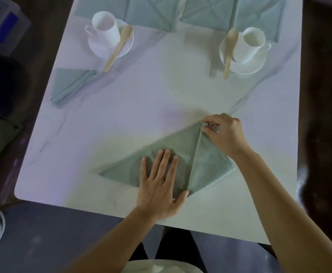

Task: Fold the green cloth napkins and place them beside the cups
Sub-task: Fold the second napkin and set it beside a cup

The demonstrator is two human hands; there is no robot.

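Note:
A green napkin [204, 166] lies partly folded into a triangle near the table's front edge. My left hand [159, 184] presses flat on its middle with straight fingers. My right hand [223, 133] pinches the napkin's folded-over corner at the top point of the triangle. A finished folded green napkin [70, 85] lies at the left, in front of the left white cup [106, 28]. The right white cup [251, 44] stands on its saucer at the far right.
Each cup sits on a white saucer [128, 46] with a wooden spoon [118, 48], the other spoon [229, 54] on the right one. Several flat green napkins [151, 14] lie along the white table's [141, 107] far edge. A plastic bin [1, 24] stands off the table at left.

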